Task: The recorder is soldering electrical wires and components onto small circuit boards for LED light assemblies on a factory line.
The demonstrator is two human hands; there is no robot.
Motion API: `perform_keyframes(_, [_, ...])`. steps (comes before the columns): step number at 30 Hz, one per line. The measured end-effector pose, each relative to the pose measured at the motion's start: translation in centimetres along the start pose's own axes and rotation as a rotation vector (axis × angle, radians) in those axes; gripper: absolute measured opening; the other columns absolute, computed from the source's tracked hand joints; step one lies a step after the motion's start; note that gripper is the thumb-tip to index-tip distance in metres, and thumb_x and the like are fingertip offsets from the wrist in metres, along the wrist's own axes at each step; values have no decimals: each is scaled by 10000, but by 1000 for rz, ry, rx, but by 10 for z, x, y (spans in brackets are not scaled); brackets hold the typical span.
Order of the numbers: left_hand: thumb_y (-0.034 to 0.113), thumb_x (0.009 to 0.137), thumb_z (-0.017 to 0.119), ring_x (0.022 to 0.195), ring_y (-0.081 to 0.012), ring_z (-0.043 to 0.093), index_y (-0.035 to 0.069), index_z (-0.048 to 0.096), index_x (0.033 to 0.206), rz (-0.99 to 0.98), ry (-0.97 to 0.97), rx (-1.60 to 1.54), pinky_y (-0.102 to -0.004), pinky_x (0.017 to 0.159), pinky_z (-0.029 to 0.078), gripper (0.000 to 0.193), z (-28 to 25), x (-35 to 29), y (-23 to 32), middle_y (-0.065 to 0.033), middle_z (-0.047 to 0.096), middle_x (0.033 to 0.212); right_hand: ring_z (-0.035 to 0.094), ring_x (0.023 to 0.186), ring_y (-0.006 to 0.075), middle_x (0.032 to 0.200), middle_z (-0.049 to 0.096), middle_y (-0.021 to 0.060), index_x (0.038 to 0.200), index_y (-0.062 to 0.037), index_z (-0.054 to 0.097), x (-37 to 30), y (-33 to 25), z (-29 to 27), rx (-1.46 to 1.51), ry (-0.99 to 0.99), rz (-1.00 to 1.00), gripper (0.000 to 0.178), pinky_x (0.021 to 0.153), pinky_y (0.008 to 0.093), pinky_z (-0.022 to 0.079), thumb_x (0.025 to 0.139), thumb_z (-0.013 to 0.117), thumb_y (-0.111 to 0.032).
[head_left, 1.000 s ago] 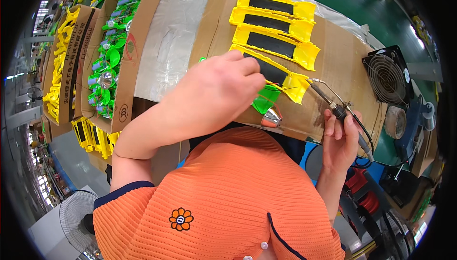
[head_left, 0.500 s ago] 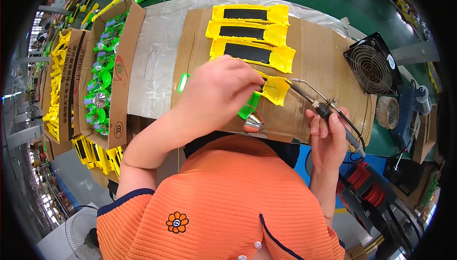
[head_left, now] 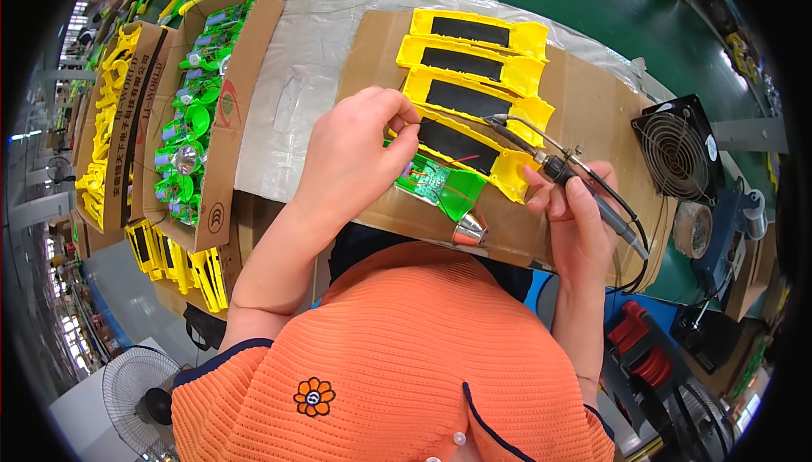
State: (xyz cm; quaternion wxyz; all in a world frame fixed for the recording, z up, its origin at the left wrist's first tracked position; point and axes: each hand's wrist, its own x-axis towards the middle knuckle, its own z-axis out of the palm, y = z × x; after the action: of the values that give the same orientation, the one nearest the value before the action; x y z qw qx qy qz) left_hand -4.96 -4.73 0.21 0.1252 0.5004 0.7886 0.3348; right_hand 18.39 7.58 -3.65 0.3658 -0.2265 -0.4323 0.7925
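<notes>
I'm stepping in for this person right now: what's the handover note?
Left hand: pinching a thin wire over the green circuit-board part on the cardboard sheet.
Right hand: gripping the black soldering iron, tip over the nearest yellow plastic panel.
Three more yellow panels lie in a row beyond.
Joint state: too small to tell.

Left hand [head_left: 355,153] fingers pinched; right hand [head_left: 571,213] curled, gripping.
</notes>
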Motion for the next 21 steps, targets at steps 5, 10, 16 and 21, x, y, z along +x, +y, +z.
perform_keyframes(5, [36, 813, 686, 751, -193, 641, 19, 683, 882, 44, -241, -164, -294, 675, 514, 71, 2, 6, 4, -85, 628, 833, 630, 617, 208, 769, 615, 140, 986, -2, 453, -4, -10, -5, -112, 19, 119, 114, 871, 438, 562, 937, 553, -27])
perform_keyframes(10, [28, 787, 701, 749, -237, 635, 44, 699, 862, 276, -322, -53, -334, 664, 513, 77, 13, 16, -3, -75, 609, 814, 599, 542, 190, 759, 632, 156, 963, 6, 473, -14, -21, -10, -162, 58, 149, 109, 584, 329, 565, 917, 571, -10])
perform_keyframes(16, [51, 759, 713, 757, -265, 619, 61, 715, 814, 384, -407, -10, -362, 658, 501, 56, 13, 29, -6, -75, 591, 792, 596, 538, 180, 718, 614, 127, 953, 12, 488, -12, -23, -2, -229, 100, 259, 123, 538, 314, 552, 903, 598, -8])
perform_keyframes(21, [86, 780, 685, 754, -279, 603, 71, 717, 801, 388, -439, 19, -385, 665, 489, 41, 13, 32, -4, -85, 565, 768, 609, 547, 174, 727, 624, 124, 948, 11, 493, -11, -24, -2, -254, 66, 302, 121, 527, 294, 541, 899, 603, 3])
